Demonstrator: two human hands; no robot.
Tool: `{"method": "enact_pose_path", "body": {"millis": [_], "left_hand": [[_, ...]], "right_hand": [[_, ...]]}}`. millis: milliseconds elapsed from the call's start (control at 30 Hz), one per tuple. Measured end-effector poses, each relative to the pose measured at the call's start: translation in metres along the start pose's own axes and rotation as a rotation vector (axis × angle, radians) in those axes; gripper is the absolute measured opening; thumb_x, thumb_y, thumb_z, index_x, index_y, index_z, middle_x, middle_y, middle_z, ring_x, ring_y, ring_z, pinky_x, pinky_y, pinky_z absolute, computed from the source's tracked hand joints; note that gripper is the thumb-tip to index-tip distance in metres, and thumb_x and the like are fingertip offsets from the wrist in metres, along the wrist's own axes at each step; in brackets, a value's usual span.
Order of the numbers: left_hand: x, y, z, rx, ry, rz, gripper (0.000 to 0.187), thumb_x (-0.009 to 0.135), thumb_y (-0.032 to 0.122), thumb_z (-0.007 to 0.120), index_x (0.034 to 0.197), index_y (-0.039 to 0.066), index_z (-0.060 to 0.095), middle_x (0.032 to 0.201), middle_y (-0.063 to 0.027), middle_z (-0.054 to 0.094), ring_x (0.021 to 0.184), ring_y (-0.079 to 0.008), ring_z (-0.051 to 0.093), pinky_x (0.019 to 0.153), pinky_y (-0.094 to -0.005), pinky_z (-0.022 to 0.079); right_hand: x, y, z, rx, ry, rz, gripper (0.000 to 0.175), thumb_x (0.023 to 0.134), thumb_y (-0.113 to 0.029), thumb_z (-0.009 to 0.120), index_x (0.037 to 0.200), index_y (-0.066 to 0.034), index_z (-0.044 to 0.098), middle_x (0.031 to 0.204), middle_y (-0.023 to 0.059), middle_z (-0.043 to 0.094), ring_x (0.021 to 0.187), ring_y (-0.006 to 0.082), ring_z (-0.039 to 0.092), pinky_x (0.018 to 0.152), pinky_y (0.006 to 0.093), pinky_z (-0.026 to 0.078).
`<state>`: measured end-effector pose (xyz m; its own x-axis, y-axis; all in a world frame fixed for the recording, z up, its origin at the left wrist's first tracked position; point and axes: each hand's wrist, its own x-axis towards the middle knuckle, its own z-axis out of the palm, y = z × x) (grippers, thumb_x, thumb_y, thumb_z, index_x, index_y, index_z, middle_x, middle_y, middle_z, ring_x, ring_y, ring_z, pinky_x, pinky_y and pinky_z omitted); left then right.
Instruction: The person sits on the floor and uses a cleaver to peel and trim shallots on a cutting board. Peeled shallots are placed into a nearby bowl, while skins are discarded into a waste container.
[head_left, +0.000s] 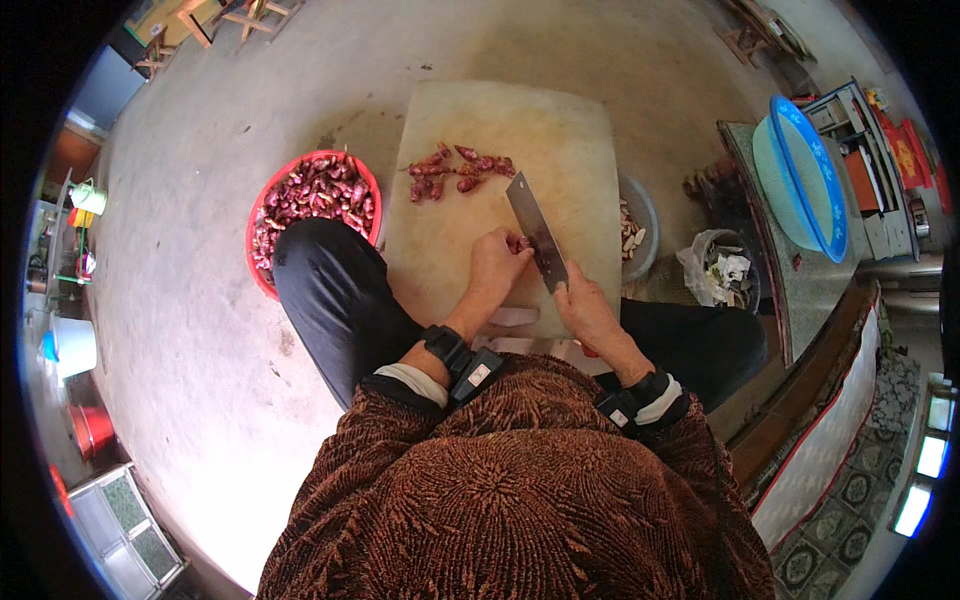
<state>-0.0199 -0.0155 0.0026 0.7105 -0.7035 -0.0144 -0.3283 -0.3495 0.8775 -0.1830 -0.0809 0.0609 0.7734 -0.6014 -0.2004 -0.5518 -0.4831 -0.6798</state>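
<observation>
My right hand (589, 304) grips the handle of a cleaver (534, 225), its broad blade slanting up and to the left over the cutting board (450, 247). Just left of the blade, my left hand (495, 262) pinches a small purplish-red tuber (523, 244) against the board. The fingers hide most of that piece. Farther up the board lie several knobbly red tubers (427, 169), perhaps Jerusalem artichokes. A pale, flat, rounded object (514, 316) shows at the board's near side, between my forearms.
A red basin (253, 225) heaped with tubers stands left, partly behind my knee. Right of the board, a grey-blue basin (651, 225) holds pale cut slices (631, 238). Beyond it are a lined waste bin (754, 285) and a side table (806, 315) bearing a blue-rimmed basket (795, 180).
</observation>
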Motion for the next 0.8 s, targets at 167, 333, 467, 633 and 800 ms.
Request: {"method": "enact_pose_path", "body": {"millis": [167,333,467,633,800], "left_hand": [[-0.001,0.001,-0.001,-0.005,-0.007,-0.014,0.025,0.071,0.018,0.076,0.080,-0.003,0.064,0.067,-0.0135,0.066,0.059,-0.0213,0.064,0.058,-0.0318,0.052],[-0.001,0.000,0.000,0.041,0.016,-0.008,0.027,0.071,0.019,0.077,0.080,-0.003,0.064,0.068,-0.0133,0.066,0.059,-0.0213,0.065,0.058,-0.0321,0.052],[-0.001,-0.001,0.000,0.030,0.014,-0.001,0.026,0.071,0.019,0.077,0.079,-0.002,0.065,0.068,-0.0140,0.066,0.061,-0.0224,0.065,0.059,-0.0327,0.051],[-0.001,0.002,-0.001,0.015,0.002,-0.021,0.025,0.070,0.018,0.077,0.078,-0.002,0.064,0.067,-0.0137,0.065,0.061,-0.0230,0.064,0.059,-0.0336,0.051],[-0.003,0.004,-0.005,-0.021,0.005,-0.016,0.025,0.070,0.019,0.077,0.077,-0.002,0.064,0.067,-0.0140,0.065,0.061,-0.0233,0.064,0.059,-0.0339,0.051]], "right_hand": [[-0.001,0.002,-0.004,0.007,0.072,-0.049,0.028,0.090,-0.015,0.044,0.109,0.0050,0.046,0.084,0.0348,0.058,0.084,0.0520,0.057,0.071,0.0545,0.044],[-0.019,-0.008,-0.028,0.024,-0.049,0.029,0.034,0.090,-0.017,0.043,0.116,0.0058,0.044,0.094,0.0349,0.057,0.089,0.0508,0.055,0.078,0.0510,0.044],[-0.018,-0.008,-0.030,0.017,-0.088,0.070,0.038,0.091,-0.018,0.043,0.120,0.0058,0.042,0.098,0.0341,0.056,0.091,0.0497,0.055,0.080,0.0492,0.044],[0.001,-0.001,-0.008,-0.021,-0.064,0.034,0.037,0.091,-0.018,0.044,0.120,0.0045,0.041,0.098,0.0329,0.058,0.091,0.0491,0.056,0.079,0.0493,0.044],[0.003,0.000,-0.002,-0.017,-0.039,0.055,0.037,0.090,-0.019,0.044,0.119,0.0040,0.043,0.097,0.0321,0.058,0.091,0.0485,0.056,0.079,0.0487,0.044]]}}
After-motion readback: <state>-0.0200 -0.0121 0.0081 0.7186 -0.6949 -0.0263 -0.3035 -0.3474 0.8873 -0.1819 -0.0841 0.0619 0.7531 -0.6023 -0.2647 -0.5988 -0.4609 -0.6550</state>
